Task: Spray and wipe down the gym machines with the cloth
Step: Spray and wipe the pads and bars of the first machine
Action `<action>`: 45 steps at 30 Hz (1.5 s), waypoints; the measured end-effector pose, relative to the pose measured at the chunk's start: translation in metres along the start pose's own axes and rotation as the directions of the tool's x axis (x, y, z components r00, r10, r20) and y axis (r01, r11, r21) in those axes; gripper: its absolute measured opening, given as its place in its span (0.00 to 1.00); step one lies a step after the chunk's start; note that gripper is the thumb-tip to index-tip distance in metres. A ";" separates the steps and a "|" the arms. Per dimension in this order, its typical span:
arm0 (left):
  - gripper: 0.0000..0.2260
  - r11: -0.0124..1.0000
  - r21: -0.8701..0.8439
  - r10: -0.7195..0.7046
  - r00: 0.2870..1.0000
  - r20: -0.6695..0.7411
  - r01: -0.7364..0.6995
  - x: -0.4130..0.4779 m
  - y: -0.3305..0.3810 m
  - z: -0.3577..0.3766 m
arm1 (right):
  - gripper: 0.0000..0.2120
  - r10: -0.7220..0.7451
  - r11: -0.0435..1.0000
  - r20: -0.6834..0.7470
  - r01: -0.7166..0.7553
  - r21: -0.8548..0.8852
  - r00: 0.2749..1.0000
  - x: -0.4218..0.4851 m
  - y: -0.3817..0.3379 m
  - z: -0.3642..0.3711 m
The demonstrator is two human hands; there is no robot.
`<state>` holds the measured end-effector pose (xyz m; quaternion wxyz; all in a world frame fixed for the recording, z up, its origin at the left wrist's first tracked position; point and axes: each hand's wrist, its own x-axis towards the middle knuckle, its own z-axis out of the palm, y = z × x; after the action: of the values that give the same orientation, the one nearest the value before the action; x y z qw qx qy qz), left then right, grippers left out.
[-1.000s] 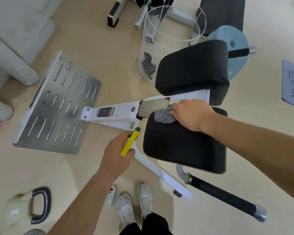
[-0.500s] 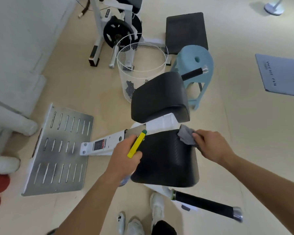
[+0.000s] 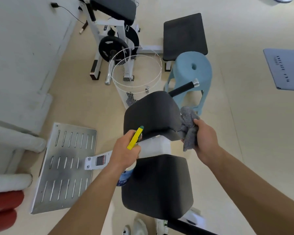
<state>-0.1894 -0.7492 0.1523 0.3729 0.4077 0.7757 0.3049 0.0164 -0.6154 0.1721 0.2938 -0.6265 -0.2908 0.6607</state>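
Observation:
A white-framed gym machine stands below me with two black pads: a far pad (image 3: 151, 114) and a near pad (image 3: 158, 185). Its metal footplate (image 3: 64, 167) lies to the left. My left hand (image 3: 126, 153) grips a spray bottle whose yellow and green top (image 3: 135, 137) points at the far pad's near left corner. Part of the bottle body (image 3: 124, 178) shows under my wrist. My right hand (image 3: 204, 141) holds a bunched grey cloth (image 3: 188, 126) against the far pad's right side.
A white wire basket (image 3: 136, 77) and a light blue plastic stool (image 3: 192, 72) stand just beyond the machine. Farther back are another white machine with a weight plate (image 3: 112, 48) and a black bench pad (image 3: 184, 36). A grey mat (image 3: 287, 68) lies right; red rollers (image 3: 3, 211) sit at lower left.
My right hand has carried the cloth from the frame between the pads out to the far pad's right side. My left hand has raised the spray bottle toward that pad. My view tilted up.

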 end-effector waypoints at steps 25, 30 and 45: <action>0.14 0.991 -0.132 0.015 0.997 -0.071 -0.024 0.050 -0.085 -0.038 | 0.20 0.136 -0.676 0.856 0.678 -0.287 0.498 0.104 0.028 0.165; 0.14 0.994 -0.105 0.003 0.999 -0.054 -0.009 0.056 -0.104 -0.044 | 0.21 -0.065 -0.629 0.782 0.583 -0.514 0.620 0.118 -0.001 0.176; 0.16 0.988 -0.083 0.134 0.990 0.034 -0.131 0.079 -0.062 -0.023 | 0.20 -0.499 0.253 0.371 0.541 -0.802 0.783 0.134 -0.014 0.114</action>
<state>-0.2643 -0.7145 0.0904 0.3833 0.4489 0.7265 0.3518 -0.1030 -0.5066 0.0997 0.1208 -0.5379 -0.7826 0.2891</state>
